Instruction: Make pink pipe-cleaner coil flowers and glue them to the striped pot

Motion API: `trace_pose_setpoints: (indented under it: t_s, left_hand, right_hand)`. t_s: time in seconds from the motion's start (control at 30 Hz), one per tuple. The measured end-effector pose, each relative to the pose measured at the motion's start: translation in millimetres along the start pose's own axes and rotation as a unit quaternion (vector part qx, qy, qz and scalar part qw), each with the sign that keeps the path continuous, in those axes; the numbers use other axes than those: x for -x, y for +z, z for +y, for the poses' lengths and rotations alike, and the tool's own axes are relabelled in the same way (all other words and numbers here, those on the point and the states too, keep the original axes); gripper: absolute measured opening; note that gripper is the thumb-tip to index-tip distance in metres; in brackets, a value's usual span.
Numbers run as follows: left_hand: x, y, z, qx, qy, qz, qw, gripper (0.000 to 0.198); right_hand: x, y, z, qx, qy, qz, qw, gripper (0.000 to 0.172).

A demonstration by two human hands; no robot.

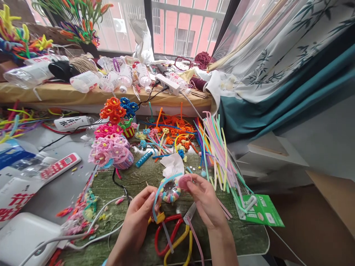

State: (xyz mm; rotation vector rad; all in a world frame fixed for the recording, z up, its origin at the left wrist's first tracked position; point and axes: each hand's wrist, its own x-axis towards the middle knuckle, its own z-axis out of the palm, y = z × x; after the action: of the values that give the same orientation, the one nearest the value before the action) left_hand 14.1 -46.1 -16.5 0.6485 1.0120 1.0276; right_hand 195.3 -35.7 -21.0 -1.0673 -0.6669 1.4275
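Note:
My left hand (141, 210) pinches a light blue pipe cleaner (163, 186), which curves up and to the right. Between the thumb and fingers of my right hand (206, 199) is a small pink coiled disc (184, 181), close to the pipe cleaner's upper end. A pastel-striped ring (169, 196) with a clear, shiny centre sits between my hands; whether my left fingers touch it I cannot tell. Below lie red and yellow loops (177, 236) that look like wrapped scissor handles. A crumpled white tissue (172, 165) lies just beyond the ring.
Pipe-cleaner flowers (111, 147) stand at the back left. A bundle of pastel pipe cleaners (217, 147) lies to the right, near a green card (262, 210). Cables and a white box (27, 236) occupy the left. Plastic bottles (85, 81) line the windowsill.

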Motion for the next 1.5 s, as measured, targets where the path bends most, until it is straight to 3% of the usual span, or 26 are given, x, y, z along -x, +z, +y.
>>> trace_pose_setpoints:
  t_s: [0.13, 0.37, 0.6, 0.97, 1.17, 1.3, 1.5]
  left_hand:
    - [1.0, 5.3, -3.5, -0.006, -0.013, -0.015, 1.0, 0.039]
    - [-0.5, 0.5, -2.2, -0.044, 0.004, 0.013, 0.999, 0.035]
    - [-0.2, 2.8, -0.4, -0.073, 0.042, 0.033, 0.996, 0.032]
    - [-10.5, -9.5, 4.7, -0.254, 0.132, 0.052, 0.957, 0.029]
    - [-7.4, -7.2, 16.9, -0.251, 0.162, 0.108, 0.948, 0.026]
    - [-11.6, -9.8, 18.9, -0.248, 0.169, 0.111, 0.947, 0.025]
    - [-23.8, -15.6, 25.8, -0.39, 0.214, 0.1, 0.89, 0.029]
  right_hand:
    - [4.0, -0.1, -2.1, -0.034, -0.016, -0.028, 0.999, 0.023]
    - [11.8, -0.8, -10.1, -0.016, -0.082, -0.06, 0.995, 0.014]
    - [14.6, -1.1, -12.1, -0.063, -0.067, -0.05, 0.995, 0.018]
    - [-1.0, -4.2, -7.9, -0.036, -0.055, -0.054, 0.996, 0.016]
    - [-14.4, -1.1, -11.8, 0.035, -0.032, -0.111, 0.993, 0.017]
    - [-22.2, 3.5, -13.7, 0.052, -0.018, -0.14, 0.989, 0.018]
    - [-34.4, 13.1, -8.7, 0.055, -0.018, -0.131, 0.99, 0.021]
